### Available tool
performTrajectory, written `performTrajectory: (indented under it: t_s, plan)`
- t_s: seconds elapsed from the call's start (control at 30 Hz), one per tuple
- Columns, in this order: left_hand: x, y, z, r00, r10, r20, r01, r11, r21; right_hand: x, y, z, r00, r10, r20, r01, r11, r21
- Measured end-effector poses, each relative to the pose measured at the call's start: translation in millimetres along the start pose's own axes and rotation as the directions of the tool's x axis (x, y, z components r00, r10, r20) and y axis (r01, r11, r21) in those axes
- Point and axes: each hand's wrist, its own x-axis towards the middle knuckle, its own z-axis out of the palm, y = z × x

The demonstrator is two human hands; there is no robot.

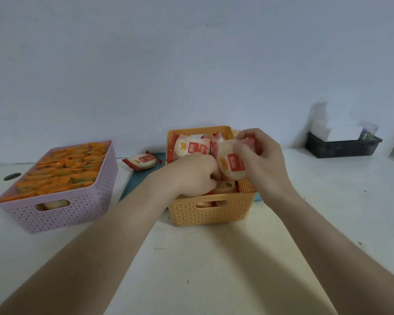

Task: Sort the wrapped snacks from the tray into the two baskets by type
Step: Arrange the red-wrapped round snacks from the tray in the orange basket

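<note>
An orange basket (pixel 210 214) in the middle holds several red-and-white wrapped snacks. My right hand (pixel 262 160) grips one red-and-white snack (pixel 231 164) over the basket's right side. My left hand (pixel 191 176) reaches into the basket with its fingers curled among the packets; what they hold is hidden. A purple basket (pixel 62 214) on the left is filled with several orange wrapped snacks (pixel 64 169). One red-and-white snack (pixel 141 161) lies on the teal tray (pixel 137 180) behind and between the baskets.
The baskets stand on a white table (pixel 214 258) against a pale wall. A dark tray with a white tissue pack (pixel 341 142) sits at the back right. A round hole (pixel 12 176) is in the table at far left.
</note>
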Motion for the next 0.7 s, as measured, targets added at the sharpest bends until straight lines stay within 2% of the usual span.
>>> performTrajectory:
  t_s: [0.07, 0.13, 0.17, 0.23, 0.3, 0.4, 0.5, 0.6, 0.7]
  plan:
    - [17, 2, 3, 0.991, -0.044, 0.13, 0.04, 0.999, 0.029, -2, 0, -5, 0.988, -0.13, 0.083, 0.147, 0.961, -0.236]
    - [26, 8, 4, 0.974, -0.06, 0.219, 0.032, 0.991, 0.126, -1, -1, -12, 0.957, -0.185, 0.225, 0.269, 0.861, -0.432]
    - [28, 10, 6, 0.97, -0.075, 0.23, 0.031, 0.982, 0.188, 2, -2, -14, 0.939, -0.184, 0.29, 0.312, 0.813, -0.492]
    - [33, 12, 14, 0.984, -0.089, 0.155, 0.046, 0.965, 0.259, 8, -6, -20, 0.902, -0.169, 0.396, 0.386, 0.724, -0.572]
    - [41, 8, 23, 0.99, -0.139, 0.029, 0.127, 0.959, 0.254, 13, -12, -26, 0.868, -0.142, 0.475, 0.446, 0.642, -0.623]
    - [46, 4, 31, 0.97, -0.232, -0.074, 0.242, 0.945, 0.221, 15, -21, -28, 0.816, -0.123, 0.565, 0.528, 0.558, -0.64]
    - [42, 7, 29, 0.958, -0.282, -0.045, 0.285, 0.938, 0.194, 12, -24, -23, 0.793, -0.11, 0.599, 0.558, 0.528, -0.641]
    - [36, 4, 29, 0.941, -0.337, -0.037, 0.338, 0.938, 0.07, 8, -24, -20, 0.791, -0.112, 0.601, 0.556, 0.541, -0.631]
    - [34, 3, 30, 0.956, -0.282, -0.075, 0.282, 0.959, -0.017, 2, -26, -17, 0.752, -0.05, 0.658, 0.578, 0.53, -0.62]
